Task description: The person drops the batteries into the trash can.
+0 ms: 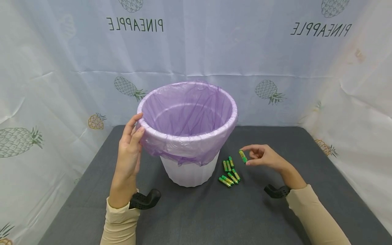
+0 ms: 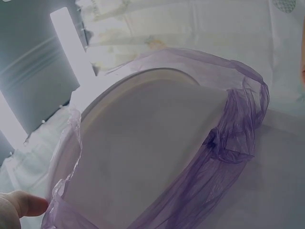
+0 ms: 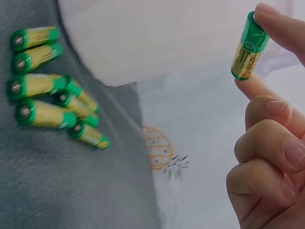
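Observation:
My left hand [image 1: 128, 154] holds the left side of the rim of a white trash can [image 1: 190, 172]. A thin purple bag [image 1: 183, 149] lines the can and folds down over its rim. In the left wrist view the thumb [image 2: 34, 204] meets the edge of the bag. To the right of the can, my right hand [image 1: 264, 157] pinches a green and yellow battery [image 3: 250, 45] by its two ends between thumb and index finger, above the table. Several more batteries [image 1: 228, 180] of the same kind lie in a loose cluster between the can and this hand.
The can stands on a dark grey table [image 1: 196, 217]. Behind and beside it hangs a pale curtain [image 1: 208, 41] printed with pineapples. A black wrist strap [image 1: 145, 200] sits on each forearm. Bright light tubes [image 2: 74, 47] show in the left wrist view.

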Available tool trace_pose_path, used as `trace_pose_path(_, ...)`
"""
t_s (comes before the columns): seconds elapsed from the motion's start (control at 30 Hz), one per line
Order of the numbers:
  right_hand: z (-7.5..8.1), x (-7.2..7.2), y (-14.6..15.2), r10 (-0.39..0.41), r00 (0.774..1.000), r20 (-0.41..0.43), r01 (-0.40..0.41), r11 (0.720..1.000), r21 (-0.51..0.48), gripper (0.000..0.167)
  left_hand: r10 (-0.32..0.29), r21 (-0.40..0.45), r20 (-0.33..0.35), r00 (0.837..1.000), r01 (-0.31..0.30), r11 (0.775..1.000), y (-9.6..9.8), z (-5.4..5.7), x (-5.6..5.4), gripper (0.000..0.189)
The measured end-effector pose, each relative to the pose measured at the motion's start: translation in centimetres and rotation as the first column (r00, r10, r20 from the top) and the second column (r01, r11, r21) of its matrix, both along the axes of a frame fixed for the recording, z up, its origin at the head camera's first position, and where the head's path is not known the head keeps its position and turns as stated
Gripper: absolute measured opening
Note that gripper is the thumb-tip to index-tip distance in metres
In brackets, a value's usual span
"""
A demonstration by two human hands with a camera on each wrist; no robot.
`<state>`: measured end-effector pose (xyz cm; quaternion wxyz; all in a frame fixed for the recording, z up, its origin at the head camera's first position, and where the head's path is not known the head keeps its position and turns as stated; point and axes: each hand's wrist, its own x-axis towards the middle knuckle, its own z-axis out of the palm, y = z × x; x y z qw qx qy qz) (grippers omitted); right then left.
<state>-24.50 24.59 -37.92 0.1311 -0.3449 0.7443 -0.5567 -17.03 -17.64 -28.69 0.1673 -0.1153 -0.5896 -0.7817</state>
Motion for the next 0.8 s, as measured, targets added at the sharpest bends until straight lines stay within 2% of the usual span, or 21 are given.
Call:
trace_pose_path(0.2, 1.3, 0.2, -0.4, -0.008, 0.999, -0.048, 0.007, 1.0, -0.026, 0.042, 0.002, -0.002, 0.002, 1.0, -0.002, 1.0, 0.0, 0.0, 0.0, 0.037)
trace_pose_path(0.4, 2.7, 0.4, -0.9, 0.015, 0.996, -0.09, -0.021, 0.998, -0.06, 0.041, 0.003, -0.001, 0.002, 1.0, -0.003, 1.0, 0.0, 0.0, 0.0, 0.038)
trace_pose_path(0.8, 4.6, 0.4, -1.3, 0.004, 0.992, -0.129, -0.014, 0.997, -0.08, 0.046, 0.007, -0.001, -0.005, 1.0, -0.007, 1.0, 0.0, -0.1, -0.1, 0.038)
